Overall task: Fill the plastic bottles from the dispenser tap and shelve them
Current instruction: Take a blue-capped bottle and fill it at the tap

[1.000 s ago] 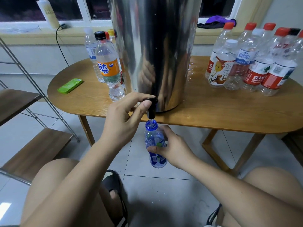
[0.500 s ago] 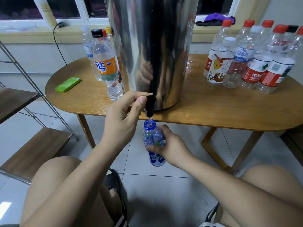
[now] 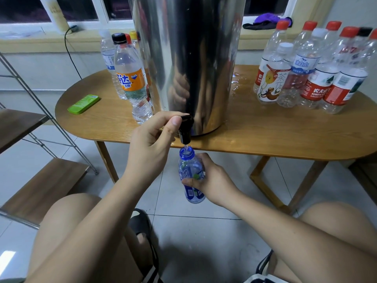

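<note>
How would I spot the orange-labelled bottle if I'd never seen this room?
Find the tall steel dispenser on the wooden table. Left of it stands a small group of bottles; the orange-labelled bottle is the frontmost, the only one there with a black cap and orange Fanta label.

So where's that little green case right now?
In the head view the green case lies flat on the left end of the wooden table, left of the orange-labelled bottle beside the steel dispenser.
</note>
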`<move>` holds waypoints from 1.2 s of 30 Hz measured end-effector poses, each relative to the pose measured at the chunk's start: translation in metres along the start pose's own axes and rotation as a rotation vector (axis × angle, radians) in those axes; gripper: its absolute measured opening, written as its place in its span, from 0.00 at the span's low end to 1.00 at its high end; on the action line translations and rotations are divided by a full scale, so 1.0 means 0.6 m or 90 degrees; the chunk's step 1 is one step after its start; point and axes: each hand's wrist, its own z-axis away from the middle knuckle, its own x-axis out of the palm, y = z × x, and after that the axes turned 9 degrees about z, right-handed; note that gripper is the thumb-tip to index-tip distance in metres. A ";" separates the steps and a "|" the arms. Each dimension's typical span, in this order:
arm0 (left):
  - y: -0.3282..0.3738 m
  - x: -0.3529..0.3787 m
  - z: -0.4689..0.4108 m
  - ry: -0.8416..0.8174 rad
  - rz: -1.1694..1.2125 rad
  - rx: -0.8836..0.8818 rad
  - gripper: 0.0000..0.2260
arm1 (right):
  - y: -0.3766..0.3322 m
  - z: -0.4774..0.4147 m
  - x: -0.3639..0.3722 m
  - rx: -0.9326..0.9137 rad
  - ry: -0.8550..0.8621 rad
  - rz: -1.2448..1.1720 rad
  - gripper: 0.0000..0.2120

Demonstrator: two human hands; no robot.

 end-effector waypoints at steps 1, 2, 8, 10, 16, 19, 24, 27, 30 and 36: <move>0.000 0.000 0.000 0.001 -0.002 -0.001 0.10 | 0.000 0.000 0.001 -0.001 0.002 -0.003 0.35; 0.000 0.000 0.000 0.002 -0.002 -0.001 0.10 | 0.000 0.000 0.001 -0.003 0.004 -0.005 0.35; 0.001 0.000 0.000 0.002 -0.003 0.001 0.10 | -0.001 0.002 0.000 -0.010 0.012 -0.013 0.34; 0.001 0.000 -0.001 0.001 -0.001 0.002 0.10 | -0.001 0.002 0.000 -0.013 0.014 -0.014 0.34; -0.001 0.000 0.000 0.002 -0.001 0.004 0.10 | -0.002 0.002 -0.002 -0.023 0.014 -0.015 0.35; -0.001 0.000 0.000 0.000 0.000 0.004 0.10 | -0.001 0.003 -0.003 -0.024 0.011 -0.015 0.35; -0.001 0.000 -0.002 0.001 0.002 0.000 0.11 | -0.001 0.003 -0.003 -0.025 0.015 -0.019 0.35; 0.000 0.001 -0.004 0.003 0.008 0.000 0.11 | -0.002 0.003 -0.003 -0.024 0.018 -0.017 0.35; 0.002 0.001 -0.005 0.000 0.011 0.007 0.11 | -0.003 0.002 -0.003 -0.022 0.018 -0.018 0.35; 0.005 0.003 -0.006 -0.005 0.015 0.015 0.10 | -0.002 0.003 -0.002 -0.022 0.017 -0.013 0.36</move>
